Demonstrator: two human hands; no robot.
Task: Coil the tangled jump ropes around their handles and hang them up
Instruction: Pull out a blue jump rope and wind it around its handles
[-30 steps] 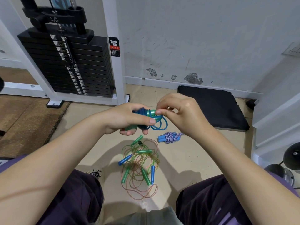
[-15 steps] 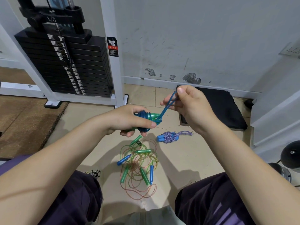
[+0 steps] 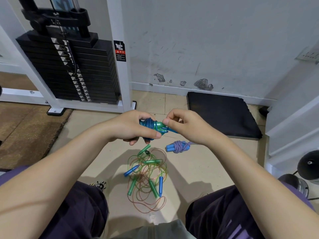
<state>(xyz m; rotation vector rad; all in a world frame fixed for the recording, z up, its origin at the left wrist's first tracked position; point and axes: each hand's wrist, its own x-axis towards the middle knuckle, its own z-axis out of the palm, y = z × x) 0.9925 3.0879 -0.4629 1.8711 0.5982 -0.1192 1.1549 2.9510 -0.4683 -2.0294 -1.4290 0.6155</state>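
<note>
The left hand [image 3: 131, 128] is closed around the blue jump rope [image 3: 151, 125], almost fully coiled on its green handles; the right hand [image 3: 186, 126] pinches its last end. One purple-white rope bundle [image 3: 178, 147] lies finished on the floor [image 3: 198, 169]; the tangled pile [image 3: 146, 175] waits between the knees, nothing is hung yet
</note>
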